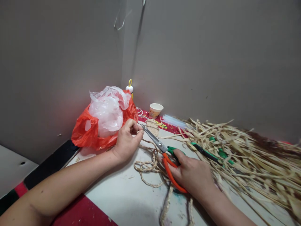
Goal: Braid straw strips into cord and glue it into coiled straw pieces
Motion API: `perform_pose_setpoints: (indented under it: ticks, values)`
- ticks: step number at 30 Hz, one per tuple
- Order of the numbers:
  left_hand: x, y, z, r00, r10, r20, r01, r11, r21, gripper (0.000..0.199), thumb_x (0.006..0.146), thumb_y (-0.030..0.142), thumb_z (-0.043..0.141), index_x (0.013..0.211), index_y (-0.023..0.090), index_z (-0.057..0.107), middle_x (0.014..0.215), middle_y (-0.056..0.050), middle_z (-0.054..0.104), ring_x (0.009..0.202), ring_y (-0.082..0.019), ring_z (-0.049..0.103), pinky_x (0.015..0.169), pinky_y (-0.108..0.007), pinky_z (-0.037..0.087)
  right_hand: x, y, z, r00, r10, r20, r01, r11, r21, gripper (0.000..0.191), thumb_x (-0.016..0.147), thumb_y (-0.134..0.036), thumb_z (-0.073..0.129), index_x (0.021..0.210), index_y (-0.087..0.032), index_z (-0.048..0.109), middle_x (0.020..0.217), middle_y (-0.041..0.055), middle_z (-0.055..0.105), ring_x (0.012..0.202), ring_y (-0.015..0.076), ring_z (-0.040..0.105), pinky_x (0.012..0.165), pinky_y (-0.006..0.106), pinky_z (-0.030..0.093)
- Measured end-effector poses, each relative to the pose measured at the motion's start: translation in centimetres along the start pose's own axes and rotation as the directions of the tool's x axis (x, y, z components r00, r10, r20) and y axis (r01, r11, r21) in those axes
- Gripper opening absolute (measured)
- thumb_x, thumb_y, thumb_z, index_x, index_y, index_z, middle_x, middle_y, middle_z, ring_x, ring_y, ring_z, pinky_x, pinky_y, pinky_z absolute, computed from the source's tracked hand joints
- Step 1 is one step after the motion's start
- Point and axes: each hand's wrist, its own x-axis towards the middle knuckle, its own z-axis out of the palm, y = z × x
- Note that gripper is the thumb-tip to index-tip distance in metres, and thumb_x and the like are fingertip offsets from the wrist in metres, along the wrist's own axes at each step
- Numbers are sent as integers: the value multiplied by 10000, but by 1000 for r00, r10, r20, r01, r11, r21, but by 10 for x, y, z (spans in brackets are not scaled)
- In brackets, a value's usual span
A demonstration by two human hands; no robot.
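My left hand point(128, 139) pinches a thin end of straw cord between thumb and fingers, just in front of the plastic bags. My right hand point(192, 172) is wrapped round the orange and green handles of scissors point(160, 146). The blades point up and left, with their tips at the fingertips of my left hand. Below and between the hands, a braided straw cord point(147, 166) lies in loops on the white board and hangs toward the near edge. Behind the blades sits a small woven straw piece point(152, 126).
A red bag point(86, 135) holding white plastic point(105, 113) stands at the left. Behind are a white-capped bottle point(129, 88), a paper cup point(156, 110) and clear sticks point(174, 121). Loose straw strips point(246, 160) cover the right, with green-and-black-handled tools point(204, 152) among them. Grey walls rise behind.
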Motion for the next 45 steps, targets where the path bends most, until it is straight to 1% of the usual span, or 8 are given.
perform_pose_setpoints:
  ticks: [4, 11, 21, 27, 35, 39, 42, 45]
  values:
    - [2, 1, 1, 998, -62, -4, 61, 993, -105, 267, 765, 179, 623, 702, 207, 365, 724, 21, 566, 680, -105, 535, 666, -232, 428, -2, -3, 5, 999, 31, -8, -30, 993, 116, 499, 887, -597, 379, 718, -187, 608, 369, 12, 557, 319, 185, 544, 404, 254, 249]
    - [6, 5, 1, 990, -137, 20, 138, 954, -266, 266, 719, 178, 671, 712, 196, 406, 713, 27, 571, 662, -98, 531, 649, -220, 428, 2, -7, -1, 980, 99, 173, -141, 958, 250, 495, 861, -632, 395, 738, -199, 600, 428, 18, 596, 380, 198, 587, 418, 251, 315]
    - [0, 0, 0, 999, 54, 6, -54, 997, 45, 192, 763, 112, 570, 692, 204, 416, 690, 36, 488, 663, -111, 502, 651, -240, 419, 10, -6, -12, 915, 100, 390, -148, 985, 94, 472, 863, -607, 421, 947, -172, 583, 575, 65, 685, 570, 299, 689, 480, 288, 314]
    - [-2, 1, 0, 997, 73, 15, -74, 995, 63, 214, 789, 139, 566, 690, 209, 389, 694, 24, 522, 660, -120, 520, 651, -250, 429, 9, -6, -12, 932, 103, 346, -130, 990, 56, 482, 868, -626, 389, 903, -185, 582, 551, 54, 679, 533, 280, 679, 467, 278, 281]
    - [-3, 0, -2, 998, 67, 15, -68, 994, 88, 224, 793, 150, 556, 683, 211, 371, 707, 19, 533, 674, -121, 525, 667, -249, 422, 3, -3, -5, 990, 70, 126, -73, 997, 23, 531, 835, -669, 404, 820, -198, 648, 430, 33, 619, 405, 241, 614, 439, 270, 254]
    - [-2, -1, -1, 1000, 12, 13, -12, 1000, 25, 235, 775, 158, 575, 677, 209, 368, 705, 19, 558, 666, -117, 526, 664, -243, 414, -1, -2, 3, 988, 94, 122, -102, 993, 65, 498, 813, -663, 450, 777, -208, 649, 427, 32, 605, 392, 227, 581, 438, 269, 263]
    - [0, -1, 0, 997, -72, -5, 71, 993, -92, 252, 747, 163, 612, 675, 203, 375, 703, 23, 575, 666, -108, 530, 660, -236, 415, 1, -3, 1, 965, 177, 194, -226, 936, 269, 467, 804, -655, 474, 720, -215, 609, 427, 5, 560, 379, 184, 515, 432, 261, 292]
    - [3, 2, 1, 971, -231, 59, 238, 929, -285, 278, 688, 164, 674, 682, 193, 397, 664, 37, 582, 612, -93, 541, 616, -226, 415, 7, -5, -7, 912, 270, 308, -405, 704, 584, 428, 813, -615, 504, 633, -227, 501, 446, -34, 483, 406, 142, 452, 439, 248, 342]
